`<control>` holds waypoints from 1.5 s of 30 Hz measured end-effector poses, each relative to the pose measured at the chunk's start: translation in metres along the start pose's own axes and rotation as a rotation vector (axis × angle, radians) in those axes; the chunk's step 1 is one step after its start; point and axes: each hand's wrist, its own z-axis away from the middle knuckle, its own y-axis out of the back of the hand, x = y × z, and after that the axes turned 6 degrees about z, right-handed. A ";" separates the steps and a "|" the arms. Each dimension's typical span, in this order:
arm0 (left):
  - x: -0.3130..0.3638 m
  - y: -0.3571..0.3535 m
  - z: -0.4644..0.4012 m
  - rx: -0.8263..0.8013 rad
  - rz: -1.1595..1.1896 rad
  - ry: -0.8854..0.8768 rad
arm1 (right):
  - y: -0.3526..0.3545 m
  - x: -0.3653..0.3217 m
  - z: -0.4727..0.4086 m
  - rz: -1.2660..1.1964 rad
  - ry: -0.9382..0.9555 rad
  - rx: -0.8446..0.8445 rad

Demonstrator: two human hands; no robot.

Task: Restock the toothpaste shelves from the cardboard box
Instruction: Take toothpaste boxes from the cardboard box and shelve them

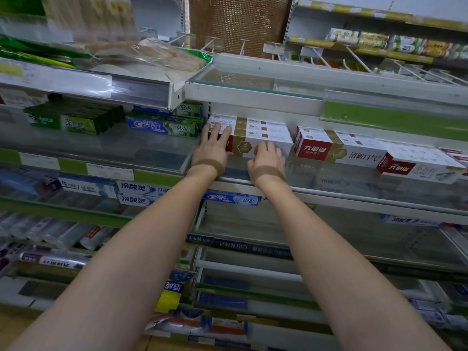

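A stack of red, gold and white toothpaste boxes (263, 134) sits at the left end of a shelf (329, 196) at chest height. My left hand (212, 148) lies flat against the stack's red left end, fingers straight. My right hand (268, 160) rests on the white front face of the stack, fingers lightly bent. Both arms reach up from the bottom of the view. The cardboard box is out of sight.
More red and white toothpaste boxes (342, 148) stand to the right on the same shelf. Blue Crest boxes (162, 126) and green boxes (73, 121) fill the left bay. Lower shelves hold blue toothpaste boxes (141, 193) and tubes (58, 234). Bare peg hooks (354, 59) jut out above.
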 end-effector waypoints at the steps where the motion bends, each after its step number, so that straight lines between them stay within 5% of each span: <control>1: 0.000 0.000 0.000 -0.002 0.000 0.003 | 0.000 0.000 0.000 0.001 0.001 -0.004; 9: 0.004 0.002 0.003 -0.017 -0.033 0.014 | -0.002 -0.001 0.000 0.037 -0.005 -0.039; 14: 0.020 0.014 0.017 0.191 -0.255 -0.106 | 0.002 -0.002 0.001 0.023 -0.023 -0.036; 21: 0.014 0.013 0.018 -0.066 -0.075 -0.012 | 0.006 -0.002 0.004 -0.026 -0.061 -0.044; 45: 0.008 0.008 0.017 -0.084 0.032 0.002 | 0.010 -0.005 0.006 -0.059 -0.082 -0.121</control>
